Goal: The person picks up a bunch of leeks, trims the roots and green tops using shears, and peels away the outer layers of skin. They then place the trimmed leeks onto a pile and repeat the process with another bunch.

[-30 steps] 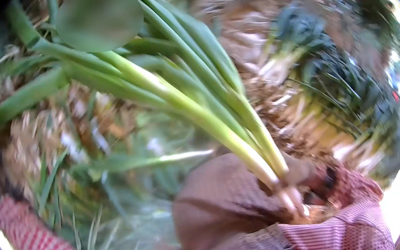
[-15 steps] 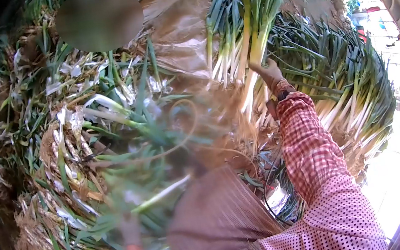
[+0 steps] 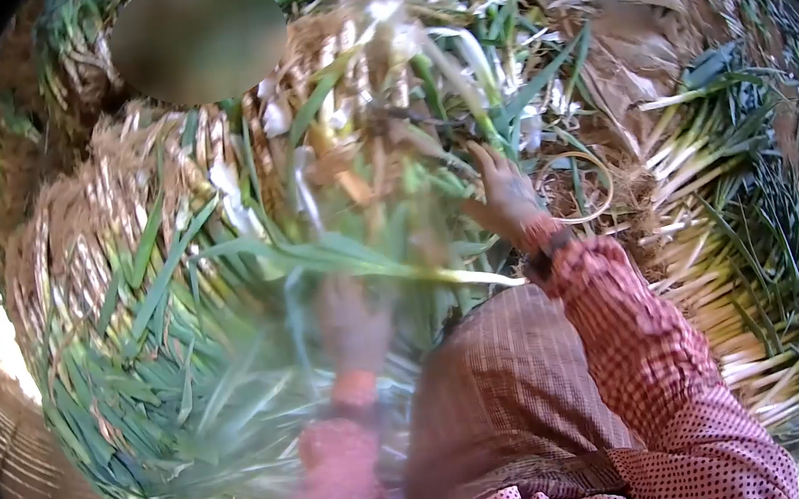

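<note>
My left hand (image 3: 353, 321) is smeared by motion over the leafy part of a big pile of leeks (image 3: 165, 311); its fingers cannot be made out. One single leek (image 3: 479, 277) with a bare white stem lies crosswise between my hands, its tip by my knee. My right hand (image 3: 509, 197) reaches forward with fingers apart, holding nothing visible, close to loose green stalks and peeled papery skins. A thin looped strip (image 3: 605, 184) lies just right of that hand.
Cleaner leeks with white stems (image 3: 704, 260) lie in a row along my right side. Brown sheeting (image 3: 629, 37) is spread at the upper right. My cloth-covered knee (image 3: 526, 364) rises in the middle. A blurred oval covers part of the upper left.
The view has swung left. My right hand, earlier gripping an upright bunch of leeks at the right, has let it go and moved over the left pile. My left hand stays over that pile.
</note>
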